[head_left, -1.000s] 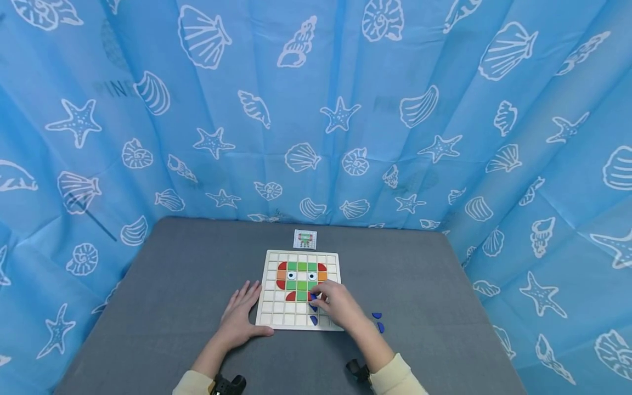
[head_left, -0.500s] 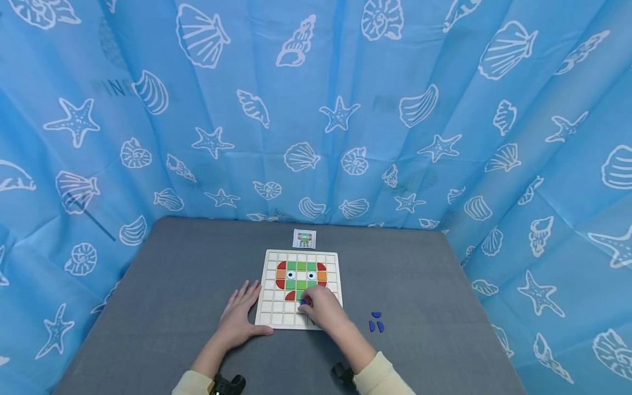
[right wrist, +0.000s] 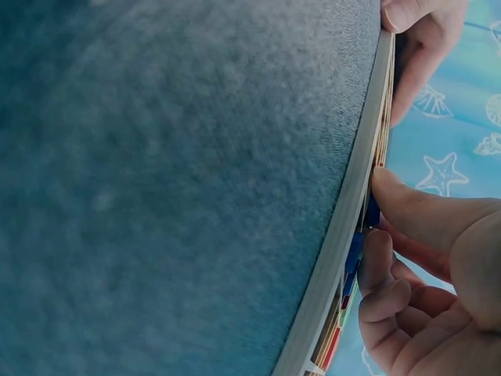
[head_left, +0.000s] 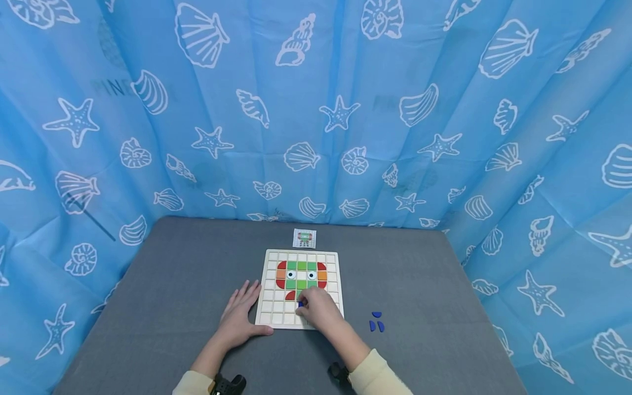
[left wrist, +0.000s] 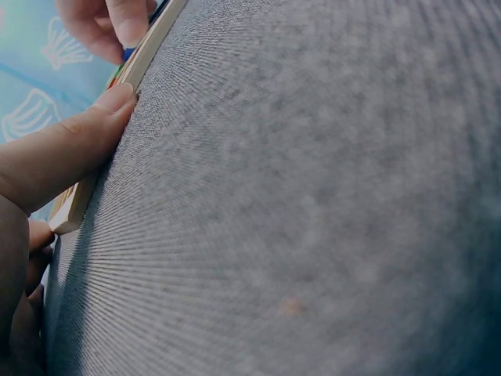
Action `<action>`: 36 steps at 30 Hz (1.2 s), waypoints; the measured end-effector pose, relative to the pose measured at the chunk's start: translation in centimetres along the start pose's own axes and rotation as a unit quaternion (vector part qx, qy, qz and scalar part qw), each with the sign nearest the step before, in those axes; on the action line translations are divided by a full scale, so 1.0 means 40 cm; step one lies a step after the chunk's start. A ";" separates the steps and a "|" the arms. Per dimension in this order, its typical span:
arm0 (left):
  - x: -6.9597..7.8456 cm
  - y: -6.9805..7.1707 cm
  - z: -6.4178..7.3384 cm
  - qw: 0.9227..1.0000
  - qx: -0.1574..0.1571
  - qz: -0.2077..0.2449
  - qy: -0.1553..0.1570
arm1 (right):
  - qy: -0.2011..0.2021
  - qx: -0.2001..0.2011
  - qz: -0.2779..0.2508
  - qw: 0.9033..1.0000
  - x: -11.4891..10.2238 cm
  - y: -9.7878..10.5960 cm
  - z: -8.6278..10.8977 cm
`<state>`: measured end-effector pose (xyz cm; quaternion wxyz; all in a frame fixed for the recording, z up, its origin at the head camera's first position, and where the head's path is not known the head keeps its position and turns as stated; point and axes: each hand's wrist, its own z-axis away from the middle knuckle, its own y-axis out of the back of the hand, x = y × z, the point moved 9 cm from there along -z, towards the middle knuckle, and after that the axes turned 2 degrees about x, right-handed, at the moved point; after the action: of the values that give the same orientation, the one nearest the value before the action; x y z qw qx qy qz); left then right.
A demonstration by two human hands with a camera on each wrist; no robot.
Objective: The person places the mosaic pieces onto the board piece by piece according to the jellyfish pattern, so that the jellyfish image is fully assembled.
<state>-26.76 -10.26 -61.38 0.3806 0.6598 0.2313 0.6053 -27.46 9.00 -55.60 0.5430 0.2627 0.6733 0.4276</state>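
My left hand (head_left: 240,315) lies at the near left corner of a pale wooden grid board (head_left: 266,323); the fingers stretch along the left edge and the thumb (left wrist: 94,125) touches the near edge. Over the board's lower middle, my right hand (head_left: 322,308) pinches a small blue piece (head_left: 300,304) just below the green and red tiles. In the right wrist view that blue piece (right wrist: 373,210) is between thumb and fingers, and another blue piece (right wrist: 354,252) sits on the board beside it. Red, orange and green tiles (head_left: 302,265) with two eye tiles (head_left: 311,275) form a face-like pattern.
Three blue half-round pieces (head_left: 377,315) lie on the grey table (head_left: 419,285) right of the board. A small printed picture card (head_left: 304,238) lies behind it. A blue shell-patterned curtain (head_left: 316,137) hangs around the table's back and sides.
My right hand has moved left across the board with a blue piece, to below the middle green column. The third loose blue piece on the right has come into sight. My left hand has stayed put.
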 end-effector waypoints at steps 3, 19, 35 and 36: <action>0.001 0.002 -0.001 1.000 0.001 -0.001 -0.001 | 0.004 0.001 0.001 1.000 -0.002 0.004 0.001; -0.005 0.000 -0.005 1.000 0.000 -0.006 -0.001 | -0.022 0.040 -0.027 0.999 0.053 0.107 0.053; -0.002 -0.004 0.000 1.000 -0.001 -0.005 -0.004 | -0.131 0.126 0.044 0.982 0.240 0.230 0.174; 0.000 -0.003 0.000 1.000 -0.001 -0.003 -0.004 | -0.136 0.126 0.047 0.982 0.252 0.236 0.180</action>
<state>-26.74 -10.19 -61.47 0.3837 0.6609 0.2317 0.6019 -24.35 24.03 -52.92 0.5714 0.4161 0.6286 0.3243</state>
